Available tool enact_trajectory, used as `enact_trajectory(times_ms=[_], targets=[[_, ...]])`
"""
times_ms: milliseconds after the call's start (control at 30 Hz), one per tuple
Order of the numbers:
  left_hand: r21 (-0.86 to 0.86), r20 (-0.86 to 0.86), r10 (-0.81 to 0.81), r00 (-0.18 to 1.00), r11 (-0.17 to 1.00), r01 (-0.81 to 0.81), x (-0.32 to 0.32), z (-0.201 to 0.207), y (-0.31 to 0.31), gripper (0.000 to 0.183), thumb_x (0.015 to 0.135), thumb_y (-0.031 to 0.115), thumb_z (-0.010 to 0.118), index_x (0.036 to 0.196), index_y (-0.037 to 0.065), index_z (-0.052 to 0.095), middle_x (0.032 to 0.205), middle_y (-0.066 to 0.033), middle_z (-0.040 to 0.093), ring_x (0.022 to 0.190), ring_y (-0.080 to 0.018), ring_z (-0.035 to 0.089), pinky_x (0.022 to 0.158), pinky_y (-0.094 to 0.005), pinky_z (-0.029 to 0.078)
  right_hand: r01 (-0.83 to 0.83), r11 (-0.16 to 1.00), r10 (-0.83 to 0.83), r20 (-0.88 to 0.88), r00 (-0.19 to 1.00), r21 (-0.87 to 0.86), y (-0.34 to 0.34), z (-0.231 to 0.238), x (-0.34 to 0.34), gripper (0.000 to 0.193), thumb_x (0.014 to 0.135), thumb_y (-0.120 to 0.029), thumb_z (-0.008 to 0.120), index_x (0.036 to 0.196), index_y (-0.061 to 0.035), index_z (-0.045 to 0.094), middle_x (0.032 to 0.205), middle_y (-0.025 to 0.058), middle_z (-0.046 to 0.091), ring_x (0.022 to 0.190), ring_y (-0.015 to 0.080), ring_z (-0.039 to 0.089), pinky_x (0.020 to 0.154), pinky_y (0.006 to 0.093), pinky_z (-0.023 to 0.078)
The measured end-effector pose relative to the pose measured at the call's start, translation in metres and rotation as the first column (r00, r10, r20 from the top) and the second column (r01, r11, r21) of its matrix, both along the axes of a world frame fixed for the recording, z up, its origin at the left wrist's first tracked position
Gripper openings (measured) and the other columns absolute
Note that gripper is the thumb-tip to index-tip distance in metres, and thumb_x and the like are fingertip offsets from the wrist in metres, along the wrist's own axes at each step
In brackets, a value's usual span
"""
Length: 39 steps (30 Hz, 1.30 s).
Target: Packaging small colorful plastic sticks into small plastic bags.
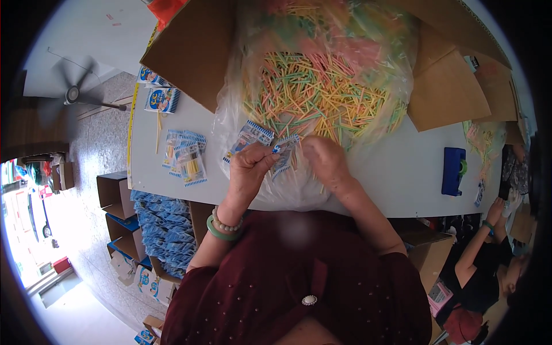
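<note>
My left hand (248, 168) is closed in a pinch on the top edge of a small blue-and-white packet (284, 165). Just right of that packet is my right hand (326, 164), its fingers curled and smeared by motion; whether they hold anything cannot be made out. Beyond both hands lies a heap of thin pink, yellow and green sticks (322, 86) in a large clear plastic bag (229, 109). Another packet (256, 133) rests on the bag's edge beside my left hand. Several filled packets (188, 161) lie on the table to the left.
Cardboard flaps (190, 52) flank the bag. A blue tape dispenser (453, 171) sits on the white table (397, 184) at right. Below the left edge stands a box of blue packets (164, 230). A fan (72, 95) is far left; another person (480, 259) sits at right.
</note>
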<state>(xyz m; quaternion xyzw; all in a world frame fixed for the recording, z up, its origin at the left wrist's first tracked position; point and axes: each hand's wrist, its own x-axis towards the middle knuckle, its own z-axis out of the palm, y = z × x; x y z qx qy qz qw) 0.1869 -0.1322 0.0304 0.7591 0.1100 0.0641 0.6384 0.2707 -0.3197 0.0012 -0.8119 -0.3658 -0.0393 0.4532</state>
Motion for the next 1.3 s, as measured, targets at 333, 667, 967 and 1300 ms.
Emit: enact_trajectory(times_ms=[333, 667, 967, 1300], targets=[[-0.071, -0.037, -0.101, 0.994, 0.993, 0.098, -0.001, 0.018, -0.015, 0.005, 0.082, 0.001, 0.069, 0.085, -0.002, 0.068, 0.071, -0.0042, 0.059, 0.062, -0.0109, 0.053, 0.056, -0.0258, 0.043, 0.4, 0.573, 0.311, -0.642, 0.701, 0.715, 0.04, 0.082, 0.008, 0.014, 0.099, -0.018, 0.046, 0.096, -0.0048, 0.043, 0.075, 0.0127, 0.062, 0.072, 0.0244, 0.064, 0.07, 0.0393, 0.056], [-0.198, -0.048, -0.183, 0.982, 0.965, 0.171, -0.003, 0.006, -0.017, 0.01, 0.086, 0.009, 0.068, 0.081, 0.0, 0.066, 0.072, 0.0004, 0.057, 0.059, -0.0058, 0.052, 0.052, -0.021, 0.043, 0.291, 0.641, 0.188, -0.512, 0.838, 0.711, 0.035, 0.057, -0.001, 0.018, 0.101, -0.023, 0.044, 0.095, -0.0055, 0.039, 0.074, 0.0122, 0.062, 0.07, 0.0219, 0.064, 0.07, 0.0373, 0.055], [-0.342, -0.138, -0.225, 0.965, 0.925, 0.166, 0.0, 0.006, -0.019, 0.01, 0.087, 0.01, 0.067, 0.083, 0.001, 0.066, 0.069, 0.0013, 0.057, 0.06, -0.0057, 0.053, 0.054, -0.0205, 0.043, 0.274, 0.671, 0.15, -0.488, 0.86, 0.689, 0.035, 0.049, -0.005, 0.018, 0.101, -0.02, 0.044, 0.096, -0.0042, 0.039, 0.077, 0.0134, 0.064, 0.072, 0.0215, 0.064, 0.07, 0.0348, 0.055], [-0.42, -0.178, -0.181, 0.967, 0.903, 0.092, -0.002, 0.002, -0.019, 0.01, 0.088, 0.01, 0.066, 0.084, 0.001, 0.067, 0.069, 0.0019, 0.058, 0.06, -0.0057, 0.052, 0.056, -0.0207, 0.044, 0.285, 0.707, 0.189, -0.561, 0.806, 0.647, 0.018, 0.044, -0.007, 0.016, 0.098, -0.015, 0.05, 0.094, -0.0042, 0.038, 0.076, 0.0122, 0.061, 0.074, 0.022, 0.063, 0.075, 0.0376, 0.054]])
